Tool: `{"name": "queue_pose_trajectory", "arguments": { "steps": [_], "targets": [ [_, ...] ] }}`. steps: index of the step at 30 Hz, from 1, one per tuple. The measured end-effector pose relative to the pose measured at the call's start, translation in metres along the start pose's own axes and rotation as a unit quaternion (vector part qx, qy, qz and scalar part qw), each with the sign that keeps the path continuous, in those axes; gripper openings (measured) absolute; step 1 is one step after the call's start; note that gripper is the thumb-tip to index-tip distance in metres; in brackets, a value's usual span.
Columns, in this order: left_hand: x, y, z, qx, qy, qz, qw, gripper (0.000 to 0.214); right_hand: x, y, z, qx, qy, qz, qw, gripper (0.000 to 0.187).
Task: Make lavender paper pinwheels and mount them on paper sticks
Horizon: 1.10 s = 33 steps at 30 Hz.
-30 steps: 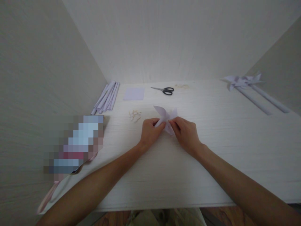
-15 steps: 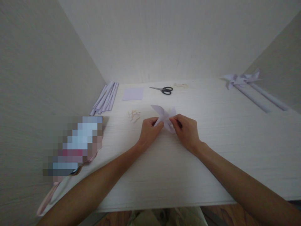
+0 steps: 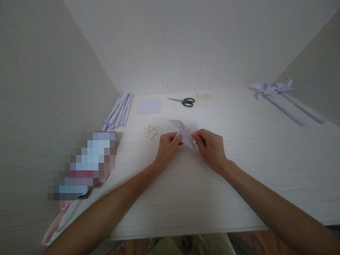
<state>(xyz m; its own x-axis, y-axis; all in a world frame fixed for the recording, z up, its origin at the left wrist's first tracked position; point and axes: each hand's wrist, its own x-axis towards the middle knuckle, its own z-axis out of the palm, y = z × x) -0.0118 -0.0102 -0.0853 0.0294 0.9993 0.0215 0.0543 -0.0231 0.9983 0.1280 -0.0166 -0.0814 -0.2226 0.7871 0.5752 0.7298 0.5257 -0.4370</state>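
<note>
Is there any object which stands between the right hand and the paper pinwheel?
Nothing visible does. The right hand already has its fingertips on the paper pinwheel, near its centre; the scissors lie beyond, apart from both.

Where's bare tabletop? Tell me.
Bare: right of the right hand, in front of two lilac paper pinwheels on sticks; between the forearms, to the white table's front edge. Crowded: back left, with rolled lilac paper tubes, square lilac paper, scattered pale slivers.
</note>
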Motion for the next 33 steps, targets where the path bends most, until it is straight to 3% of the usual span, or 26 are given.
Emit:
{"name": "queue_pose_trajectory", "arguments": {
  "steps": [19,29,33],
  "targets": [
    [-0.0034,0.0038,-0.0015,0.102,0.010,0.026,0.994,0.020,-0.0012,0.0004,-0.0012,-0.009,-0.009,-0.018,1.000,0.023],
    [-0.0047,0.0023,-0.0017,0.127,0.014,0.051,0.990,0.021,0.0028,-0.0044,-0.0093,-0.082,-0.117,-0.054,0.988,0.023],
    [-0.0082,0.0027,0.0000,0.168,0.020,0.077,0.983,0.020,0.0032,-0.0049,-0.0098,-0.101,-0.109,-0.033,0.988,0.024]
  ]
}}
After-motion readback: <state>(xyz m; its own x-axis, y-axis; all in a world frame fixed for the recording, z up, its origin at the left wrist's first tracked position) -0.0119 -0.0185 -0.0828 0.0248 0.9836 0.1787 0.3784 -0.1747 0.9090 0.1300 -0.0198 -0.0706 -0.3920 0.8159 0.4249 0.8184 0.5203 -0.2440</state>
